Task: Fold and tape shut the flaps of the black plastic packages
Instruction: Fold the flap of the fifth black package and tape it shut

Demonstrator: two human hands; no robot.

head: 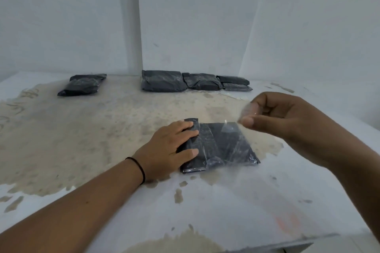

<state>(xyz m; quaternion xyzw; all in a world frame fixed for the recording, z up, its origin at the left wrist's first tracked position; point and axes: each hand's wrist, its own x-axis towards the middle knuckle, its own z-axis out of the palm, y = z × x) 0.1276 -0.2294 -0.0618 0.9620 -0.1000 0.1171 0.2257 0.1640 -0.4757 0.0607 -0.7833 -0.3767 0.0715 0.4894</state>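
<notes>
At the far left of your worn white table (236,207), with its paint rubbed away to sandy patches, a single black plastic package (83,84) lies near the wall; no label or writing can be read on it or anywhere else. Your left forearm reaches in from the lower left, a thin black band (138,168) round the wrist. Your left hand (167,147) lies flat with straight fingers pressing the left end of the nearest black plastic package (221,146), hiding that edge. This package sits in the middle of the table, just in front of you. A strip of clear tape (232,129), hard to make out, runs from its top up to your right hand (275,113), raised above the right end, thumb and forefinger pinching the tape, other fingers curled. Behind, a row of three black packages (195,81) lies against the wall, touching side by side.
</notes>
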